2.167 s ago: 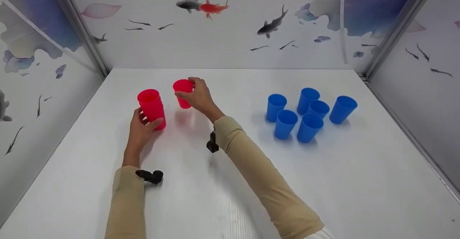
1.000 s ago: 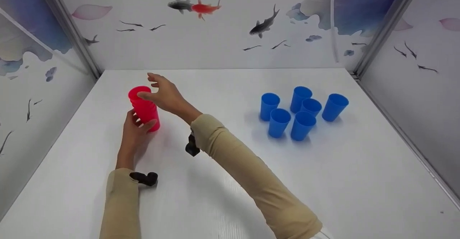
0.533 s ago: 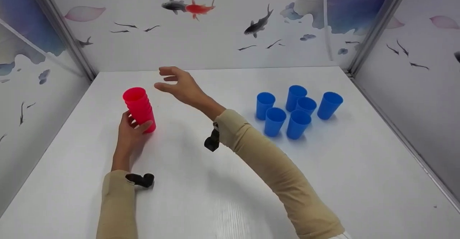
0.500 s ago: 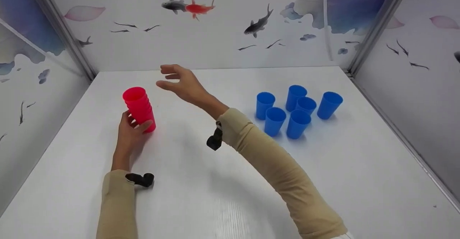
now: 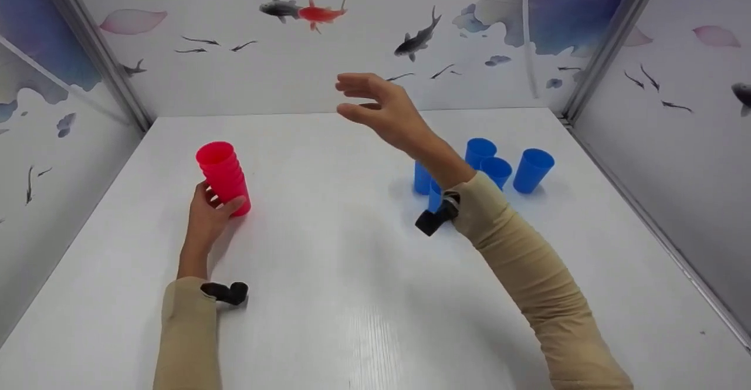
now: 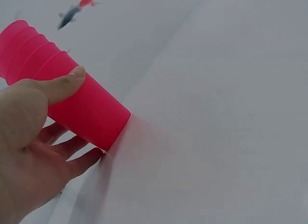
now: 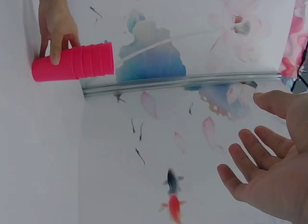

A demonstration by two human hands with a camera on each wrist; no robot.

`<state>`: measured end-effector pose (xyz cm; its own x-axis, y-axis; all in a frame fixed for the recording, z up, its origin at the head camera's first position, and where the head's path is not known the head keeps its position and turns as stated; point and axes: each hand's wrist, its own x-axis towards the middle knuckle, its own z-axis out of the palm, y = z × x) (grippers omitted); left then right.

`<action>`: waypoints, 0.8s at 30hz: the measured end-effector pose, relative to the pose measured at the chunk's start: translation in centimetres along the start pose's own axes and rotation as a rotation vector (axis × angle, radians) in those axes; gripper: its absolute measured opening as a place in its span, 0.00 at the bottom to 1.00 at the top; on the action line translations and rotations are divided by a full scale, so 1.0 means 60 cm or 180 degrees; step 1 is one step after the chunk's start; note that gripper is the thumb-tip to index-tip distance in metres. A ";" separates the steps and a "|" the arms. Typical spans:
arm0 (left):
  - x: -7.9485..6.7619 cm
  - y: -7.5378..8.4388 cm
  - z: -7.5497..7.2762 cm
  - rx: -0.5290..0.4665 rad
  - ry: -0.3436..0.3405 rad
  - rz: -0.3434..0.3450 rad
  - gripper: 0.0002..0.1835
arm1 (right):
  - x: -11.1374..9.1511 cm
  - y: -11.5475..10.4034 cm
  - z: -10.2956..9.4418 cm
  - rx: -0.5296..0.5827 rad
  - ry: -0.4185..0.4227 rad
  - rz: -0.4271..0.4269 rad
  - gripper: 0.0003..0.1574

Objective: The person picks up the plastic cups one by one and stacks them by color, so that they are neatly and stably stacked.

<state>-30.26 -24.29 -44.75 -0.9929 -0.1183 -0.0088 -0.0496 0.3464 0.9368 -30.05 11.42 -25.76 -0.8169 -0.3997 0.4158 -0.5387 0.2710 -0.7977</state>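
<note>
On the left side of the table stands a nested stack of red cups [image 5: 226, 173], mouths up. My left hand [image 5: 206, 214] grips the stack low down, thumb in front and fingers round the far side; the left wrist view shows the stack's base [image 6: 113, 127] at the tabletop. My right hand [image 5: 381, 108] is raised above the table in the middle, fingers spread and bent a little, holding nothing. Its palm [image 7: 279, 185] shows bare in the right wrist view. Behind the right forearm are several blue cups [image 5: 534, 170], partly hidden by the wrist and sleeve.
The white tabletop [image 5: 305, 249] is walled at the back and both sides by panels [image 5: 281, 79] printed with fish and petals. The blue cups stand upright and apart from the red stack, on the right half of the table. Black wrist cameras [image 5: 437, 217] sit on both cuffs.
My right hand set a red cup into the stack, let go, then moved up and right towards the blue cups. The left hand keeps its grip. The view has shifted slightly.
</note>
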 end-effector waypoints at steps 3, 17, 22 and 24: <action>-0.001 0.004 0.000 -0.0004 -0.0044 0.0018 0.50 | -0.026 0.005 -0.040 -0.0168 0.0157 0.0082 0.33; -0.048 0.020 -0.013 0.0667 -0.0284 -0.0370 0.45 | -0.167 0.075 -0.173 -0.0912 0.0840 0.0488 0.33; -0.063 0.032 -0.015 0.0753 -0.0408 -0.0541 0.41 | -0.204 0.118 -0.225 -0.1073 0.1155 0.0717 0.32; -0.070 0.037 -0.012 0.0758 -0.0456 -0.0573 0.40 | -0.216 0.138 -0.247 -0.1049 0.1332 0.0864 0.33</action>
<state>-26.12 -23.70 -42.37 -0.9702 -0.0712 -0.2316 -0.2326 0.5417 0.8078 -26.99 31.80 -31.27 -0.9100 0.0827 0.4062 -0.2802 0.5994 -0.7498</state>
